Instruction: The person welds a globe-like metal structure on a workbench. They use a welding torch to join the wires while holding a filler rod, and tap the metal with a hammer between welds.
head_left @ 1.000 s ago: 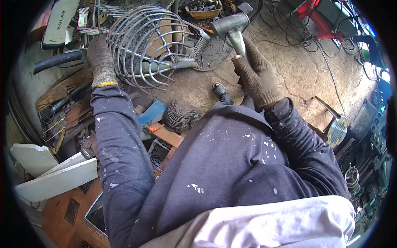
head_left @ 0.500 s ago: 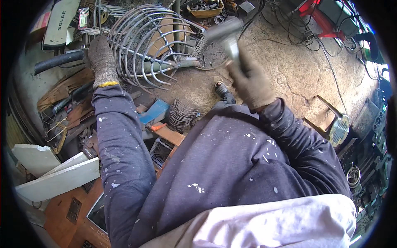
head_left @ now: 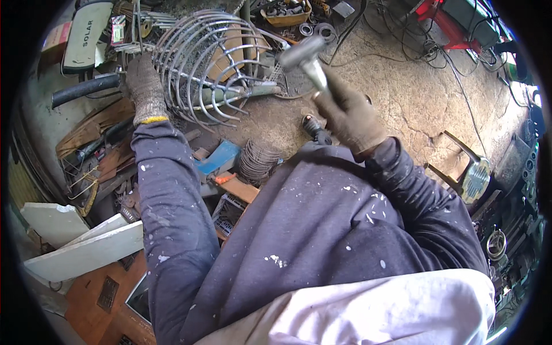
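My right hand [head_left: 352, 118], in a worn brown work glove, grips a hammer [head_left: 313, 72] by its handle. The metal head is raised in the air, right of a cage [head_left: 210, 69] of curved steel rods. At that cage's left side is my left hand [head_left: 146, 86], in a knitted glove with a yellow cuff. Its fingers are closed around what looks like a thin upright metal rod [head_left: 138, 29] running up out of the glove. Just left of this glove a dark tube [head_left: 85, 90] juts out. The fingertips are partly hidden.
A coil of wire [head_left: 256, 162] and a blue piece [head_left: 218, 159] lie below the cage. White boards [head_left: 86, 250] lean at lower left. A red stand [head_left: 445, 29] and loose cables occupy the far right; a metal tool with a flat plate [head_left: 474, 178] is nearer. My sandalled foot [head_left: 315, 127] is on the floor.
The hammer has dropped slightly and moved a little left. My left hand keeps its place at the cage, and the whole view has shifted slightly.
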The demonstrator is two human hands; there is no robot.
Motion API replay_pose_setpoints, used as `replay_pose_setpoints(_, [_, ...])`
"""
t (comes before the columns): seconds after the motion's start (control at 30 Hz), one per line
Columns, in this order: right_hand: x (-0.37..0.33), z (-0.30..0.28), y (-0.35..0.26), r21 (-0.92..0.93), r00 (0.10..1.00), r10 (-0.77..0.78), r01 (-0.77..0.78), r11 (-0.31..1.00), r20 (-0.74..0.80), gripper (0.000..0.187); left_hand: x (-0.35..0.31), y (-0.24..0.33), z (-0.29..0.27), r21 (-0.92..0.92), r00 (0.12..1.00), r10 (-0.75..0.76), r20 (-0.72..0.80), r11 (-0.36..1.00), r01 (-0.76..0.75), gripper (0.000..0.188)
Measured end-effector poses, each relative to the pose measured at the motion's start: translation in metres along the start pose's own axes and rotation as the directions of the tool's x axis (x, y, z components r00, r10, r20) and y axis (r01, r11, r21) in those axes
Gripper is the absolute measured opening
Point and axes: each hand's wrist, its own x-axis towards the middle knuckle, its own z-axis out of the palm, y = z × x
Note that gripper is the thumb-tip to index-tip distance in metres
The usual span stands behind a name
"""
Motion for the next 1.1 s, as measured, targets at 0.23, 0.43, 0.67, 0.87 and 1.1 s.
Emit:
replay_pose_setpoints(0.23, [-0.004, 0.009, 0.004, -0.137, 0.999, 0.034, -0.035, 0.990, -0.011, 0.058, -0.005, -0.010, 0.006, -0.039, 0.999, -0.019, -0.047, 0.999, 0.018, 0.025])
replay_pose_setpoints(0.43, [0.001, -0.017, -0.010, 0.234, 0.969, 0.247, -0.240, 0.942, 0.001, 0.060, -0.003, -0.001, -0.006, -0.063, 0.991, -0.114, 0.067, 0.991, 0.118, 0.028])
replay_pose_setpoints(0.67, [-0.002, 0.010, 0.010, 0.061, 0.995, 0.079, -0.075, 0.995, -0.066, 0.064, -0.011, 0.001, -0.006, -0.159, 0.996, -0.081, -0.022, 0.984, 0.076, 0.035])
replay_pose_setpoints(0.87, [-0.004, -0.007, -0.008, 0.233, 0.958, 0.278, -0.286, 0.929, 0.068, 0.061, -0.007, -0.009, -0.005, -0.144, 0.991, -0.107, 0.083, 0.982, 0.119, 0.044])
replay_pose_setpoints(1.1, [-0.002, 0.018, 0.017, -0.019, 1.000, -0.005, 0.004, 1.000, -0.020, 0.056, -0.005, -0.002, -0.001, -0.043, 0.998, -0.049, -0.026, 0.998, 0.047, 0.029])
